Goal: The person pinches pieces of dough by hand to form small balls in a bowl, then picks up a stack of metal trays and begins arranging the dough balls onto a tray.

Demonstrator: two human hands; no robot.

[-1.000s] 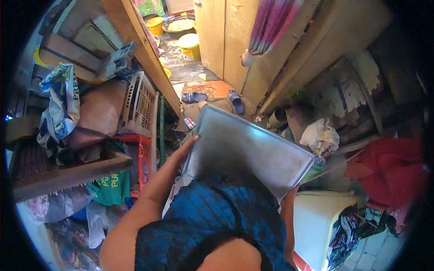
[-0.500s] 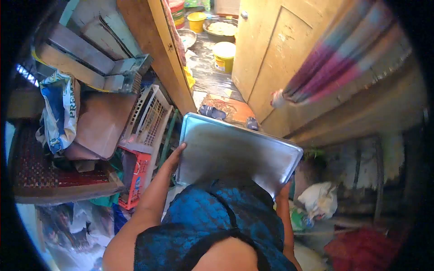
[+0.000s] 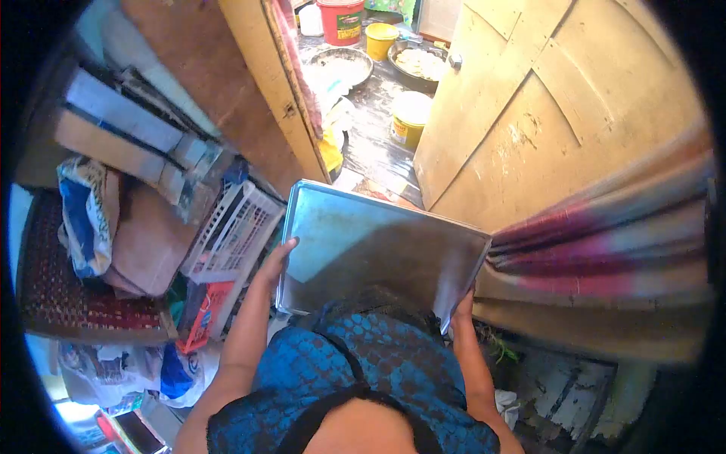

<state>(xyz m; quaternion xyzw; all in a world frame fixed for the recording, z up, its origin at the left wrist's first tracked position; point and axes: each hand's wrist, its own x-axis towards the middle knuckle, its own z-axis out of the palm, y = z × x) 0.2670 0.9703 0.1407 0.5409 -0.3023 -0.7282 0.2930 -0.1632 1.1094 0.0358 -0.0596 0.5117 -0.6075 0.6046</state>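
Observation:
A large rectangular metal baking tray (image 3: pixel 370 242) is held in front of my body, tilted, its inside bare and partly in shadow. My left hand (image 3: pixel 278 261) grips its left edge, thumb on the rim and the other fingers hidden beneath. On the opposite short side, my right hand (image 3: pixel 463 309) is closed around the lower right edge, its fingers mostly out of sight. The tray's near edge lies against my blue and black patterned top (image 3: pixel 363 352).
An open wooden door (image 3: pixel 529 129) with a tied curtain (image 3: pixel 597 242) stands right; the door frame (image 3: pixel 283 98) is left. Beyond are a yellow-lidded bucket (image 3: pixel 408 121), a red bucket (image 3: pixel 340 23) and a basin of pale food (image 3: pixel 420 64). Crates (image 3: pixel 234 227) and boards crowd the left.
I have moved forward toward the doorway with the tray. The buckets and basins appear nearer, and the slippers on the mat have gone from view behind the tray.

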